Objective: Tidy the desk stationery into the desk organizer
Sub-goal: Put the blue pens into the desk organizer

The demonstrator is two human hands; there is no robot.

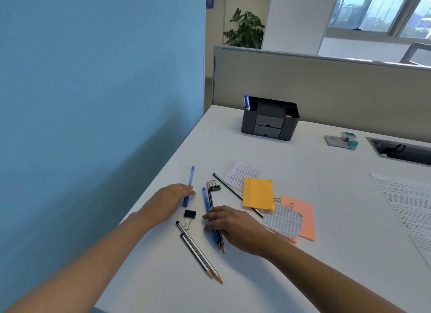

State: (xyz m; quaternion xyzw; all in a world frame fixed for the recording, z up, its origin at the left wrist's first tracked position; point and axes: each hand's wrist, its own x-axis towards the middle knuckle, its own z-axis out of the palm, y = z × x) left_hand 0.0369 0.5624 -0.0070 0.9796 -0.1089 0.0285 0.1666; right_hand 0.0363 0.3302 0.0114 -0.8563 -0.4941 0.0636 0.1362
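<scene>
A black desk organizer (270,126) with two small drawers stands far back on the white desk, a blue marker (246,102) upright in its left slot. My left hand (171,201) lies flat with its fingertips on a blue pen (189,186). My right hand (231,226) curls its fingers over a bundle of a blue pen (205,201) and dark pencils (210,198). Two striped pencils (200,254) lie side by side in front of my hands. One binder clip (189,215) sits between my hands, another binder clip (214,186) just beyond the bundle.
An orange sticky pad (257,193), a salmon pad (300,217), printed slips (283,222) and paper clips lie to the right, over a long black pencil (227,186). A stapler (342,141) and a cable slot (401,150) are at the back right. Printed sheets (410,210) lie at the far right.
</scene>
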